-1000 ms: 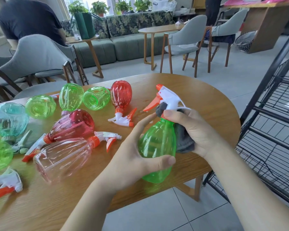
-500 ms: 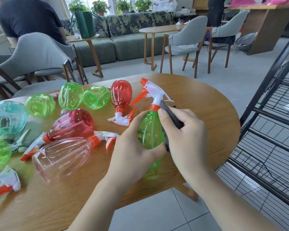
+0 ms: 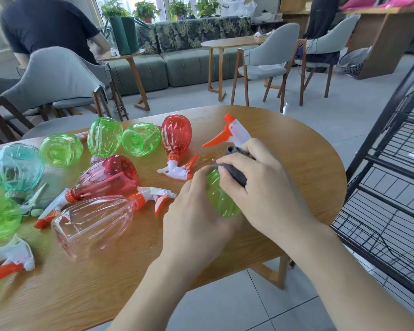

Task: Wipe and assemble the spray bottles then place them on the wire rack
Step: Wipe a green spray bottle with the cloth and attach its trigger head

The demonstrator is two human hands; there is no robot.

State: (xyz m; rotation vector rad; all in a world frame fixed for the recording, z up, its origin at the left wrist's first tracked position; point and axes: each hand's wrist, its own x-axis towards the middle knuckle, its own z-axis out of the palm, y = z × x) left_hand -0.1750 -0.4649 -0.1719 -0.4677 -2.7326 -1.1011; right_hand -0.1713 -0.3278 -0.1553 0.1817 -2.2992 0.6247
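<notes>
Now my left hand (image 3: pixel 196 218) grips the light, slick bottle (image 3: pixel 221 199) low, my right hand (image 3: pixel 261 185) pinching the cloth (image 3: pixel 236 174) against its neck

Rounded wooden table (image 3: pixel 296 149), green (image 3: pixel 141 142), red (image 3: pixel 176 134), teal (image 3: pixel 18 167), clear pink bottles (image 3: pixel 93 220) lying on it

held bottle (image 3: pixel 221 199): green, white-and-orange sprayer
cloth (image 3: pixel 236 174): dark grey
table (image 3: pixel 296 163): wood grain
sofa (image 3: pixel 189 34): green leaf print
rack (image 3: pixel 392 187): black

Wooden table (image 3: pixel 304 149), grey chairs (image 3: pixel 268 56), green sofa (image 3: pixel 189 65), potted plants (image 3: pixel 146 10), person in black (image 3: pixel 46 22)
</notes>
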